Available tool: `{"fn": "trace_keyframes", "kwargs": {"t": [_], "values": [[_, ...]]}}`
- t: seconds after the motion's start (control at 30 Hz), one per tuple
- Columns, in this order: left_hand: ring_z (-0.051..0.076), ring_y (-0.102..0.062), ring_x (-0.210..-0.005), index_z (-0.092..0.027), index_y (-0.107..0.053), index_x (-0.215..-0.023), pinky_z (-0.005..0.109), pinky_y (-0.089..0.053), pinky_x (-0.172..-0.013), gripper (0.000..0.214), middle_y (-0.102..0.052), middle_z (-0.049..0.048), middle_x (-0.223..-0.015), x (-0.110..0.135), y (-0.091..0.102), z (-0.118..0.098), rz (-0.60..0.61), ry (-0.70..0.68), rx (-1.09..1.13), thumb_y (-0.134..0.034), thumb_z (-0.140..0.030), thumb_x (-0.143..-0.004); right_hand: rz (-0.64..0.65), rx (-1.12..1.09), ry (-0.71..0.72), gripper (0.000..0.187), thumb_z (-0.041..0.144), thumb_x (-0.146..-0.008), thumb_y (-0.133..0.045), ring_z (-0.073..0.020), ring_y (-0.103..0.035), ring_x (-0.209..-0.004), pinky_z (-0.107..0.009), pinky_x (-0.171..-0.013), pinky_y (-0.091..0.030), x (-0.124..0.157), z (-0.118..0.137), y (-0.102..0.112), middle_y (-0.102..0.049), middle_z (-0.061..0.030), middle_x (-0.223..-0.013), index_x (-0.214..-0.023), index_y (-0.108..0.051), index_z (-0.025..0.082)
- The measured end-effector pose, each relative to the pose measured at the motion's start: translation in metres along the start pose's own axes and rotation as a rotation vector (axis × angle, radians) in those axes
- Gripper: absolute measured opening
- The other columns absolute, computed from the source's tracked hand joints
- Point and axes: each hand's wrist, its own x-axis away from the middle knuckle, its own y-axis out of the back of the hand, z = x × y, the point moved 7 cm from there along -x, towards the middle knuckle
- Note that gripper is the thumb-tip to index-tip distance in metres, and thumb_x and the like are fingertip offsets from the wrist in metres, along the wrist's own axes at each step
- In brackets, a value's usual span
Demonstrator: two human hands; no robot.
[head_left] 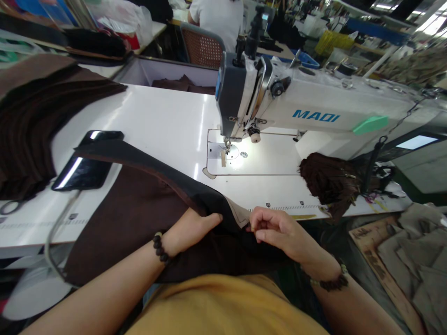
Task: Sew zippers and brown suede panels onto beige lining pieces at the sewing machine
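Note:
A dark brown fabric piece (139,209) with a black band along its upper edge hangs over the front of the white table. My left hand (192,228) grips it by that band, thumb on top and the other fingers hidden beneath the cloth. At the band's right end is a beige stitched patch (238,210). There my right hand (275,230) is closed, fingertips pinched at the corner of the cloth. Beyond both hands stands a white sewing machine (314,102), its lit needle area apart from the fabric.
A stack of brown cut pieces (24,125) lies at the left, beside a black phone (87,170) with a cable, partly under the fabric. A bundle of brown cloth (328,179) sits right of the needle. Beige garments (412,251) lie at lower right. A person in white (220,21) sits beyond.

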Motion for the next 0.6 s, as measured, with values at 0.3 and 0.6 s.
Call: {"fn": "trace_keyframes", "kwargs": {"t": [0.3,0.6], "values": [[0.019,-0.053,-0.069,-0.017,-0.055,-0.067,0.03,-0.047,-0.069,0.019,-0.059,0.0005,-0.072,0.0,-0.003,0.004,0.054,0.057,-0.035,-0.048,-0.034,-0.062,0.138,0.05,0.149,0.023,0.033,-0.075,-0.063,-0.013,-0.049,-0.083,-0.028,-0.079,-0.039,0.0,0.004,-0.012,-0.038,-0.0018,-0.088,-0.067,-0.052,0.015],[0.021,-0.056,-0.079,-0.015,-0.057,-0.074,0.031,-0.047,-0.075,0.021,-0.063,0.0023,-0.08,0.001,-0.002,0.008,0.036,0.044,0.145,-0.047,-0.025,-0.059,0.217,0.019,0.168,0.031,0.049,-0.076,-0.061,-0.0175,-0.052,-0.091,-0.031,-0.085,-0.039,0.006,0.01,-0.022,-0.04,-0.0047,-0.095,-0.075,-0.058,0.018]]}}
